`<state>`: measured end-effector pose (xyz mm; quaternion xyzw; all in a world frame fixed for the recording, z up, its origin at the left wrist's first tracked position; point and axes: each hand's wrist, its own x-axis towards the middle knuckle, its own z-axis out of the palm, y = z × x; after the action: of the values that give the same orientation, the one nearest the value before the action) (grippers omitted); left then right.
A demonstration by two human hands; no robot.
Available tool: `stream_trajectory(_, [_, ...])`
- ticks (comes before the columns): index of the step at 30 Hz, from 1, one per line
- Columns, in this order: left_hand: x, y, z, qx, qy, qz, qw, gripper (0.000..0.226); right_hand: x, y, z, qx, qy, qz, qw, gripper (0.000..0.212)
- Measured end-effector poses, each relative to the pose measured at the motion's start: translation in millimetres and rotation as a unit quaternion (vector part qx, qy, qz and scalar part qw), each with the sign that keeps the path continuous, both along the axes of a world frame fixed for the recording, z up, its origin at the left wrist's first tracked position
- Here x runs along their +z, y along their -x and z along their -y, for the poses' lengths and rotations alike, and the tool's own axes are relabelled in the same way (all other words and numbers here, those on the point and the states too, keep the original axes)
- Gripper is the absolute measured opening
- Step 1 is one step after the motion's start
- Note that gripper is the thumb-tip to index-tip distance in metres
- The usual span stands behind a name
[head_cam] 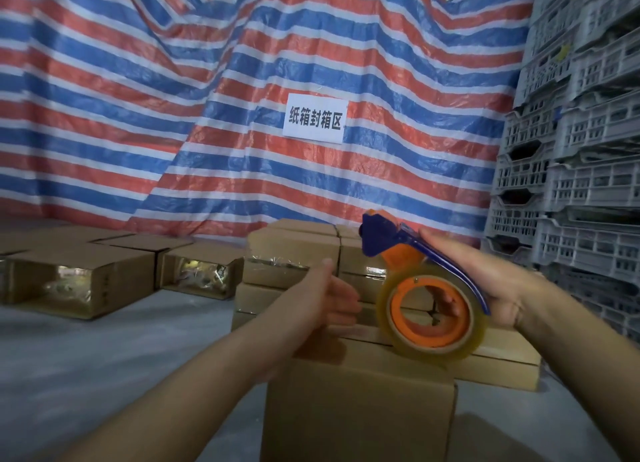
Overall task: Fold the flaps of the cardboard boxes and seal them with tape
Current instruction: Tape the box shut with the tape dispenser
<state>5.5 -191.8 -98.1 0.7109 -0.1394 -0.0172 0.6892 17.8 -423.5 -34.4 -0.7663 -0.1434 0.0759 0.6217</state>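
The nearest cardboard box (360, 402) stands at the 6 o'clock position, plain brown, upright, top flaps folded flat. A tape dispenser (424, 285), blue-framed with an orange hub and a roll of clear tape, rests its roll on the box's top edge, at 4 o'clock from frame centre. Directly behind stands a stack of sealed boxes (294, 260) bearing glossy tape. At 9 o'clock lie unsealed boxes (83, 274), open ends facing the camera.

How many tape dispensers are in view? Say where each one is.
1. The tape dispenser is held in the right hand, its roll at the top edge of the nearest cardboard box. Others could be hidden behind the stacked boxes.
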Motion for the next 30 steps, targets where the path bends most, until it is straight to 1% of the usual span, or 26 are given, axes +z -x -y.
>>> stream_trajectory(3, [2.7, -0.2, -11.2, -0.010, 0.058, -0.012, 0.998, 0.074, 3.9, -6.8, -0.5, -0.001, 0.030, -0.004, 1.000, 0.071])
stream_trajectory(5, [9.4, -1.3, -13.7, -0.007, 0.092, -0.034, 0.995, 0.076, 9.0, -8.5, -4.1, 0.005, 0.056, -0.013, 0.998, 0.070])
stream_trajectory(7, [14.1, 1.7, -16.9, 0.015, 0.110, -0.043, 0.993, 0.075, 12.5, -10.1, -7.9, 0.006, 0.068, -0.017, 0.998, 0.074])
stream_trajectory(10, [22.1, 7.5, -17.2, 0.032, 0.122, -0.051, 0.991, 0.069, 14.7, -14.5, -10.6, 0.008, 0.080, -0.014, 0.997, 0.076])
stream_trajectory(15, [32.8, 7.2, -11.4, 0.042, 0.078, -0.070, 0.994, 0.060, 16.1, -16.7, -14.2, 0.033, 0.101, -0.017, 0.994, 0.076])
stream_trajectory(17, [34.6, 7.4, -9.0, 0.041, 0.069, -0.074, 0.994, 0.050, 17.2, -15.5, -15.2, 0.043, 0.112, -0.014, 0.993, 0.077])
stream_trajectory(21, [35.4, 8.7, -8.5, 0.044, 0.085, -0.091, 0.991, 0.031, 19.5, -16.4, -15.8, 0.049, 0.121, -0.018, 0.991, 0.078])
stream_trajectory(26, [37.2, 10.3, -15.1, 0.024, 0.106, -0.088, 0.990, 0.040, 22.3, -15.3, -17.9, 0.077, 0.128, -0.020, 0.989, 0.069])
stream_trajectory(30, [33.6, 10.7, -19.4, 0.009, 0.111, -0.081, 0.990, 0.024, 24.0, -15.3, -17.6, 0.088, 0.117, -0.036, 0.989, 0.066])
